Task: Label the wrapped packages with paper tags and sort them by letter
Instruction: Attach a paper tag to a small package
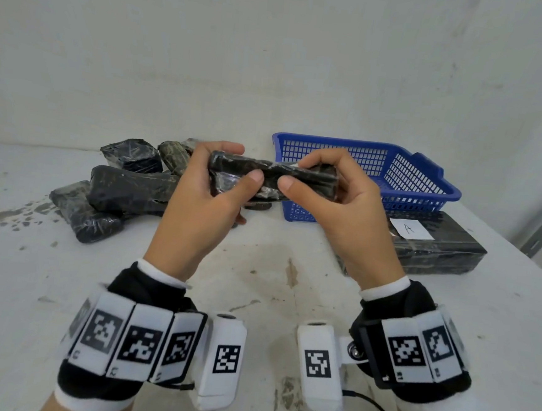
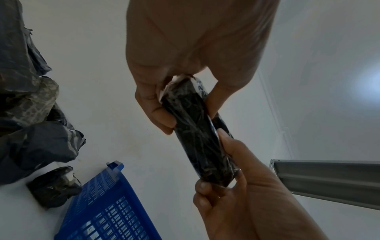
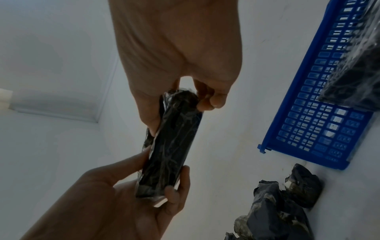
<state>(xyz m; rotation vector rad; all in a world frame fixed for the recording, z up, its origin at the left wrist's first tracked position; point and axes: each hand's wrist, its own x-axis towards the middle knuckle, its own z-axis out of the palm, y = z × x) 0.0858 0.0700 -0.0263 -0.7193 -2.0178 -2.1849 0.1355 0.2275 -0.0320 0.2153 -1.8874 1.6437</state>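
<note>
Both hands, left hand (image 1: 195,195) and right hand (image 1: 344,211), pinch a long black film-wrapped package (image 1: 272,179) near the blue plastic mesh basket (image 1: 412,181) on a stained white table (image 1: 254,302).

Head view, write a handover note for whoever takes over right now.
Left hand and right hand both grip one black wrapped package above the table, one hand at each end.
Done: one package with an A tag lies in front of the blue basket.
Left: the held package and the pile of unlabelled packages at left need tags and sorting.
</note>
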